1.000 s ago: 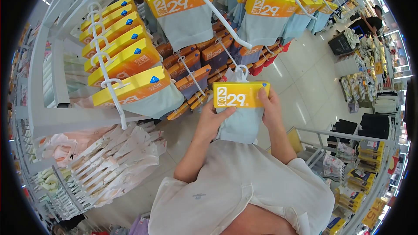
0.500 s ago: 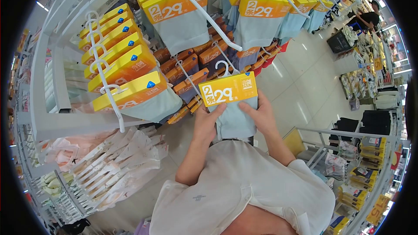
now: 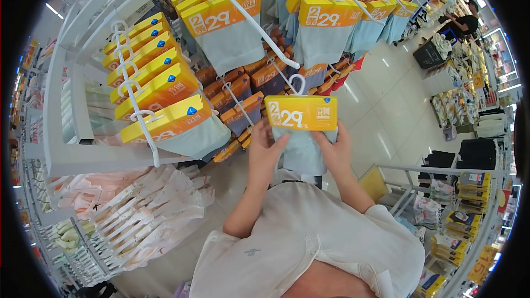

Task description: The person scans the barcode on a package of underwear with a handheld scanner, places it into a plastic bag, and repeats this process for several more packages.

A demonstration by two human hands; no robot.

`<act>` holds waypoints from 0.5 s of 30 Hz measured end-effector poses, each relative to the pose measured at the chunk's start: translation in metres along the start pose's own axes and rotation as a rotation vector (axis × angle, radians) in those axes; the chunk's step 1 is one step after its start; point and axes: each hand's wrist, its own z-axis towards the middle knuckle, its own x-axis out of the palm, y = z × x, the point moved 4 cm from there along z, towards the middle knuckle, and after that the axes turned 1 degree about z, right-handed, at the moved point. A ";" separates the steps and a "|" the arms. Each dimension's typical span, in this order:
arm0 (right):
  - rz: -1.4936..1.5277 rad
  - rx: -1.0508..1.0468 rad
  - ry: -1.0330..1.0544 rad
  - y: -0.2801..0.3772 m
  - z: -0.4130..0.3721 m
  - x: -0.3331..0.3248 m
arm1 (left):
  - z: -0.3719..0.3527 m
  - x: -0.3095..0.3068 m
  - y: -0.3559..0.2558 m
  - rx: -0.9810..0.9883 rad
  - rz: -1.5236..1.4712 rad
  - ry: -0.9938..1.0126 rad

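In front of my chest is a garment pack (image 3: 302,152): folded pale blue cloth under a yellow card printed "2" and "29", with a white hook at its top. My left hand (image 3: 265,152) holds its left edge, the thumb lying toward the front of the cloth. On the opposite edge, my right hand (image 3: 335,149) grips with the thumb in front and the other fingers partly hidden behind. Just beyond it, similar packs (image 3: 323,27) hang in rows on white display prongs (image 3: 259,25). Another row of yellow-topped packs (image 3: 160,96) hangs to the left.
Orange-topped packs (image 3: 237,91) hang on a lower level. Pale pink clothes (image 3: 143,209) are at lower left. A metal rack (image 3: 436,171) with yellow-labelled packs (image 3: 466,221) stands at right. Tiled floor (image 3: 381,99) runs between the displays. A person in black (image 3: 466,22) is far right.
The pack has moved slightly right and its card now tilts less. My left hand's fingers have shifted up along its edge, and the thumb reaches less across the cloth.
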 end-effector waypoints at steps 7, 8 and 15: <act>-0.456 -0.714 0.132 0.036 -0.021 0.023 | -0.026 0.025 0.004 0.108 -0.133 0.362; -0.470 -0.730 0.162 0.037 -0.026 0.030 | -0.024 0.019 0.006 0.068 -0.123 0.297; -0.463 -0.919 0.359 0.027 -0.047 0.038 | -0.012 0.005 -0.009 -0.246 -0.792 0.145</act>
